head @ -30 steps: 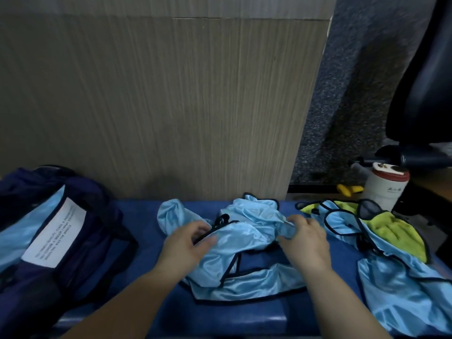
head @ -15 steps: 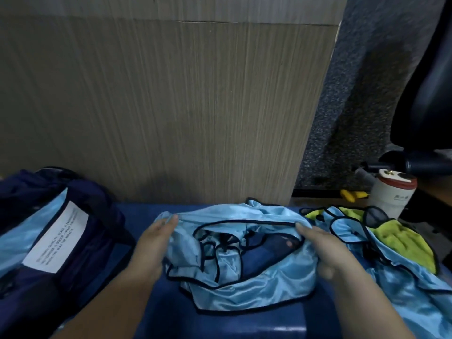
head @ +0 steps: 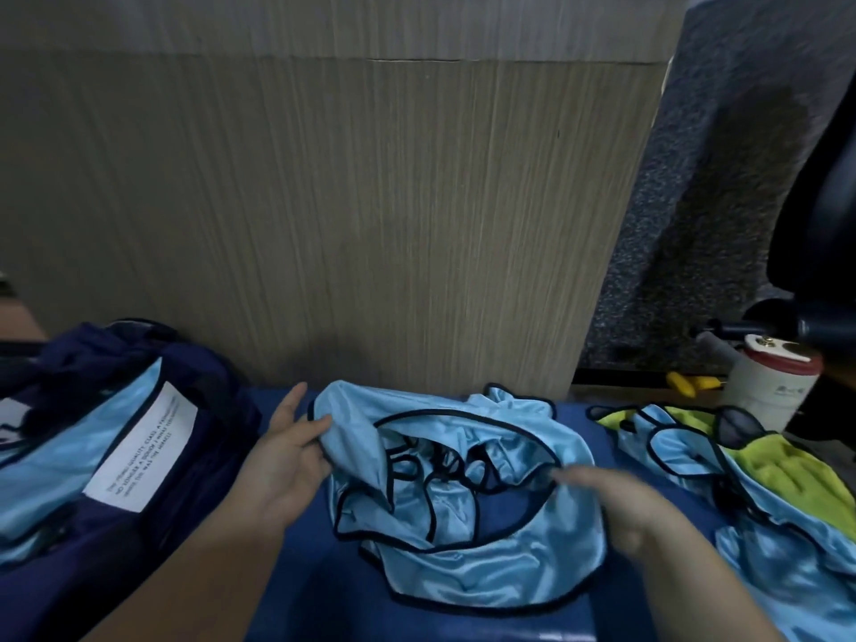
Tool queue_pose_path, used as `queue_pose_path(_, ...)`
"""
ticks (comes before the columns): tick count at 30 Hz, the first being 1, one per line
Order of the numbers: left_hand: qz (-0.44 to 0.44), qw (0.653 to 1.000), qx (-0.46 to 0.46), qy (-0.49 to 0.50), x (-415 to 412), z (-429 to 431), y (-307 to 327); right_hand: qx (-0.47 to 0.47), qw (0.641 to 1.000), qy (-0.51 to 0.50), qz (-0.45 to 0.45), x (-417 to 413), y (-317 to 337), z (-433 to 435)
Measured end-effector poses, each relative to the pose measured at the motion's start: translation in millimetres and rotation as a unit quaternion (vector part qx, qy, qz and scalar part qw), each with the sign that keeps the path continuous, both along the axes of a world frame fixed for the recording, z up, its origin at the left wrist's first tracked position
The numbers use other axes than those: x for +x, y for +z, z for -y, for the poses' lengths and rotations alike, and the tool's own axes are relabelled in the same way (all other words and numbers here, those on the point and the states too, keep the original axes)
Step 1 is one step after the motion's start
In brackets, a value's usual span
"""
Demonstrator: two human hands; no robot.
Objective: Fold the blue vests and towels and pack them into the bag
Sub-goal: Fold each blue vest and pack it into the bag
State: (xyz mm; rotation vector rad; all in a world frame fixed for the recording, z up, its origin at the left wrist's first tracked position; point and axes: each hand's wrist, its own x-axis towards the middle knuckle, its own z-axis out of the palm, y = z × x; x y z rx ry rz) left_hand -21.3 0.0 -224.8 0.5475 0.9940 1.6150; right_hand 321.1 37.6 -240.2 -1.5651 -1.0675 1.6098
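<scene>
The fingers (head: 318, 429) of the left hand (head: 282, 470) pinch the left rim of the middle vest (head: 486, 563), with one finger held out straight above the rest. The fingers (head: 572, 477) of the right hand (head: 625, 512) lie over the vest's right rim in a motion blur, so I cannot tell whether they grip it or only touch it. Far left of the middle vest sits one dark navy bag (head: 204, 461), open at the top and cut off by the frame edge. It holds pale blue shiny fabric (head: 51, 465) with one white printed label (head: 143, 451) lying on it; the print is too small to read, and how many pieces are packed cannot be counted. The middle vest itself, one light blue piece with black piping, lies crumpled on the blue bench (head: 301, 595) between the two hands, its black-edged openings bunched together at its centre. Behind it stands a wood-grain panel (head: 324, 201). Right of the vest, apart from it, is a heap (head: 796, 563) of more blue vests running out of frame; their number is unclear. One lime towel (head: 783, 470) lies tangled in the heap, partly under blue cloth. Beyond the heap stands one white canister (head: 769, 391) with a red band, and past it one black chair (head: 829, 234), mostly cut off.
</scene>
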Motion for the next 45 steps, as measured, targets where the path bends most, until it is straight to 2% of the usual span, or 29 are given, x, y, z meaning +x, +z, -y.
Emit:
queue_pose_path(2, -0.054, 0.998, 0.012, -0.011, 1, 4, 4, 0.006, 0.983, 0.086, 0.161, 9, -8, -2)
queue_pose_path(4, -0.090, 0.996, 0.020, -0.009, 3, 5, 7, 0.005, 0.964, 0.160, 0.213, 18, -19, -8)
queue_pose_path(6, -0.107, 0.994, 0.025, 0.003, 4, 4, 12, 0.005, 0.951, 0.215, 0.223, 18, -13, -1)
queue_pose_path(8, -0.110, 0.993, 0.029, 0.010, 4, 4, 20, 0.024, 0.966, 0.206, 0.158, 12, 2, 12)
queue_pose_path(11, -0.109, 0.993, 0.035, 0.011, 3, 7, 36, 0.063, 0.992, 0.100, -0.050, -5, 19, 24)
queue_pose_path(13, -0.108, 0.993, 0.041, 0.007, 6, 8, 51, 0.087, 0.975, 0.016, -0.202, -18, 31, 29)
queue_pose_path(15, -0.118, 0.992, 0.053, 0.005, 11, 9, 68, 0.121, 0.946, -0.025, -0.300, -30, 48, 31)
queue_pose_path(17, -0.159, 0.985, 0.064, 0.016, 14, 9, 86, 0.153, 0.920, -0.033, -0.359, -41, 69, 31)
queue_pose_path(19, -0.210, 0.974, 0.081, 0.026, 15, 12, 108, 0.192, 0.906, -0.028, -0.376, -50, 98, 34)
queue_pose_path(23, -0.265, 0.954, 0.137, 0.031, 7, 27, 160, 0.259, 0.909, 0.032, -0.325, -63, 164, 44)
queue_pose_path(27, -0.276, 0.941, 0.188, 0.060, -12, 41, 215, 0.301, 0.930, 0.074, -0.197, -70, 222, 60)
queue_pose_path(30, -0.290, 0.932, 0.209, 0.064, -30, 51, 250, 0.304, 0.942, 0.057, -0.133, -74, 260, 66)
queue_pose_path(34, -0.322, 0.920, 0.216, 0.053, -46, 58, 280, 0.273, 0.952, -0.012, -0.137, -85, 298, 66)
queue_pose_path(36, -0.327, 0.917, 0.221, 0.052, -49, 64, 291, 0.256, 0.958, 0.028, -0.125, -92, 313, 74)
queue_pose_path(40, -0.303, 0.917, 0.249, 0.070, -50, 80, 315, 0.240, 0.955, 0.172, -0.024, -103, 336, 95)
queue_pose_path(42, -0.289, 0.920, 0.252, 0.081, -54, 87, 326, 0.262, 0.949, 0.173, -0.014, -105, 352, 99)
queue_pose_path(45, -0.266, 0.926, 0.252, 0.091, -62, 97, 344, 0.295, 0.947, 0.123, -0.004, -102, 382, 100)
